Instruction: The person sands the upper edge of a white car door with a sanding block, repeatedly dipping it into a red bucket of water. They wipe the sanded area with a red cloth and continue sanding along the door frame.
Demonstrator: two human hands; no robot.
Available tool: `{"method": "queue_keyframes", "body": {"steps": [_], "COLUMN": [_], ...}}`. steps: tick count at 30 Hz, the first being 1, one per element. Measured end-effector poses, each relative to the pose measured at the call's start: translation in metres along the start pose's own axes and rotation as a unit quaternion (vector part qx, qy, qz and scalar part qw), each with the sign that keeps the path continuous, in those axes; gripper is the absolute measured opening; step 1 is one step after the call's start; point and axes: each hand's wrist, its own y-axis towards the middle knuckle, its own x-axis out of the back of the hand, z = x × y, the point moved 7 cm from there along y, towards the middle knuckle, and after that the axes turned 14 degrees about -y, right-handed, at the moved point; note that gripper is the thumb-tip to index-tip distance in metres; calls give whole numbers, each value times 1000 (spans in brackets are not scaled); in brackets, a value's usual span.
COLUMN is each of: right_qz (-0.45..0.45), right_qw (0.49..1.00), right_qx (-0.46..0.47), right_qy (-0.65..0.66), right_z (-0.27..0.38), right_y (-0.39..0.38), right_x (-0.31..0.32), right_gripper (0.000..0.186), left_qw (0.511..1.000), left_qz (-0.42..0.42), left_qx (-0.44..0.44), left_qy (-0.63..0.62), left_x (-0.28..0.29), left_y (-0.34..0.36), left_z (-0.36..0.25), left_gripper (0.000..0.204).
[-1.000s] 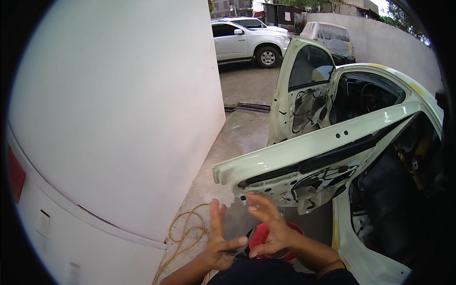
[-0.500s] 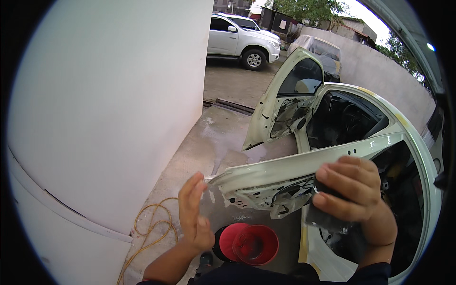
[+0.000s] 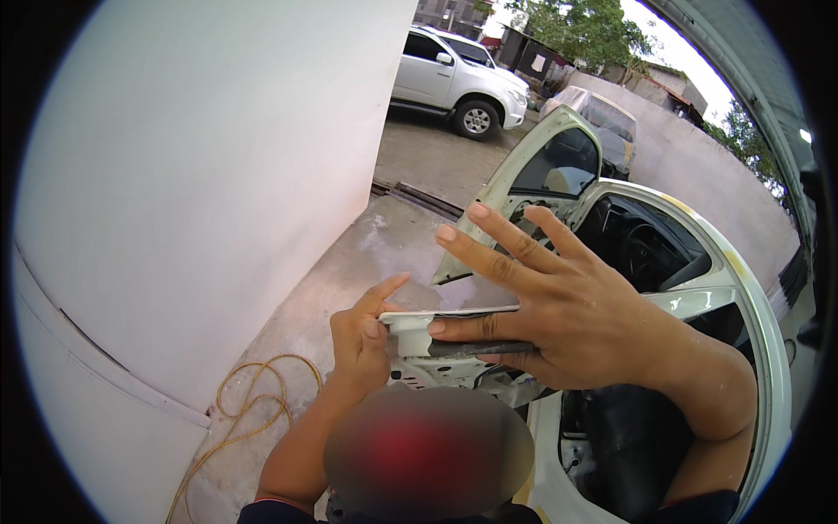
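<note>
My left hand is at the free end of the pale cream car door. Its thumb lies along the near side, the index finger reaches past the top edge, and the other fingers curl around the end. Stretched over the door's top is my right hand. Its upper fingers are spread, while the lowest one presses a dark grey sheet, like wet sandpaper, to the door's near side. The sheet is partly hidden beneath the hand. Holes and the stripped inner panel show below.
A second open door stands ahead on the same car body. A white wall rises on the left, with a yellow hose on the concrete. A blurred patch covers a red thing below. Farther off stands a white pickup-like car.
My right hand has swung left and come down on the door with the dark sheet. The left hand has closed around the door's end. The view has shifted, and a blur covers the red buckets.
</note>
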Motion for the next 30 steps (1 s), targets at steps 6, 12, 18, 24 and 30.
{"method": "queue_keyframes", "body": {"steps": [6,12,18,24,30], "right_qz": [-100,-284,-197,-148,29], "right_qw": [992,958,975,933,818], "right_qx": [26,11,-6,-27,-66], "right_qy": [-70,-41,98,326,571], "right_z": [-23,-26,-9,6,36], "right_y": [-52,-75,-47,-50,-58], "right_x": [4,18,22,10,-23], "right_gripper": [57,53,60,66,70], "left_qw": [999,937,905,963,957], "left_qz": [-22,-163,3,-23,14], "left_qx": [-22,-233,-383,-252,-264], "left_qy": [6,203,188,97,123], "left_x": [3,2,-49,-37,-43], "left_y": [1,0,-27,-40,-68], "left_z": [10,-50,-136,-145,-141], "left_gripper": [102,82,42,25,28]}}
